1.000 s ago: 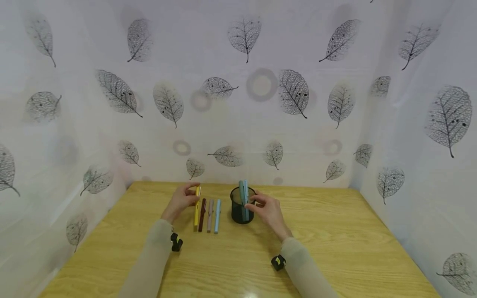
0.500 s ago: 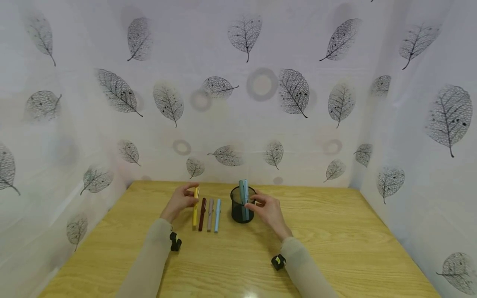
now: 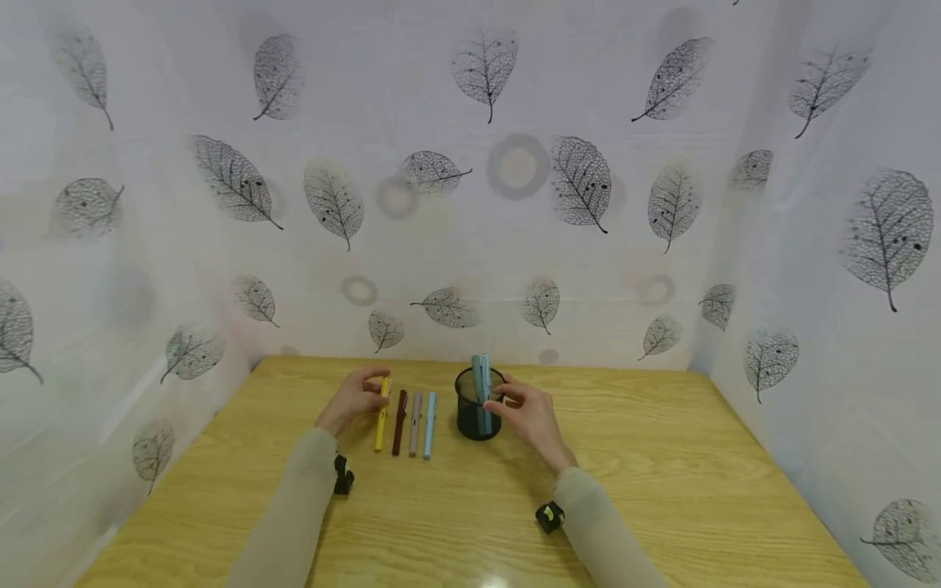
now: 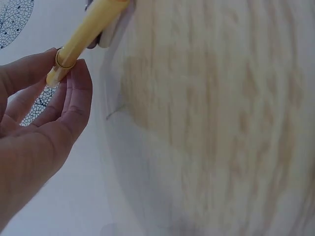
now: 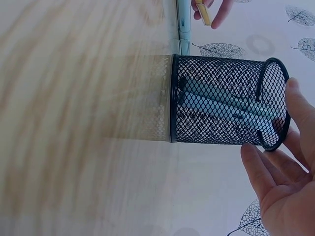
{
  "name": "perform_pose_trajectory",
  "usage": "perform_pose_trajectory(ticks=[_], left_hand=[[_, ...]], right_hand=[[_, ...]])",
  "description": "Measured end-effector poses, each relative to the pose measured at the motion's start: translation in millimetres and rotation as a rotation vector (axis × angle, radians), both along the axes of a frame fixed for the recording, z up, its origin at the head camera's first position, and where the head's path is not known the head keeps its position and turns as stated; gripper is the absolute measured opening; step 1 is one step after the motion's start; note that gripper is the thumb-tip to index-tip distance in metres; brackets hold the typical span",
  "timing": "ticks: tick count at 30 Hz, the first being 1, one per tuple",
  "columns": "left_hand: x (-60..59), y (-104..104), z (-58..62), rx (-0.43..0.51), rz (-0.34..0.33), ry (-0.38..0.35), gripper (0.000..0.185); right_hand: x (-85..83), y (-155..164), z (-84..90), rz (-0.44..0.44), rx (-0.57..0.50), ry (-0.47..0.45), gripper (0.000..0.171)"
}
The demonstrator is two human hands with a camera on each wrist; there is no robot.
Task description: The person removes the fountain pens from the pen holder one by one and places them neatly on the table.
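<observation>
My left hand pinches a yellow pen near one end between thumb and fingers, at the left of a row of pens. Beside it on the table lie a dark red pen, a pinkish-grey pen and a light blue pen, roughly parallel. To their right stands a black mesh pen holder, upright, with a teal pen and a blue pen leaning inside. My right hand holds the holder at its rim from the right side, thumb and fingers around the edge.
The wooden table reaches back to a pale curtain printed with leaves, which also hangs along both sides. A small black device is worn at my left wrist, another black device at my right.
My left hand has shifted the yellow pen slightly left, widening the space to the dark red pen, and its upper end sits lower. The right hand and the pen holder keep their place.
</observation>
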State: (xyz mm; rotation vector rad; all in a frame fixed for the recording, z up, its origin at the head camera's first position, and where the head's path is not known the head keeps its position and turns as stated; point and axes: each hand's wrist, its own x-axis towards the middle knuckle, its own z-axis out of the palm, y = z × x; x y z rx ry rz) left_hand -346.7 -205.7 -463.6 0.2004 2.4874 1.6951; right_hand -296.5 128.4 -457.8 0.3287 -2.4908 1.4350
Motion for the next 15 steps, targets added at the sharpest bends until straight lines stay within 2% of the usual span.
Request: perform_pose_trajectory(ticks=[7, 15], left_hand=[[-3.4, -1.6, -7.2, -0.073, -0.001, -0.007, 0.059], [-6.1, 0.4, -7.2, -0.117, 0.029, -0.084, 0.06]], right_hand=[[-1.2, 0.1, -2.8, 0.011, -0.006, -0.002, 0.033], [0.1, 0.0, 0.7, 0.003, 0.006, 0.002, 0.033]])
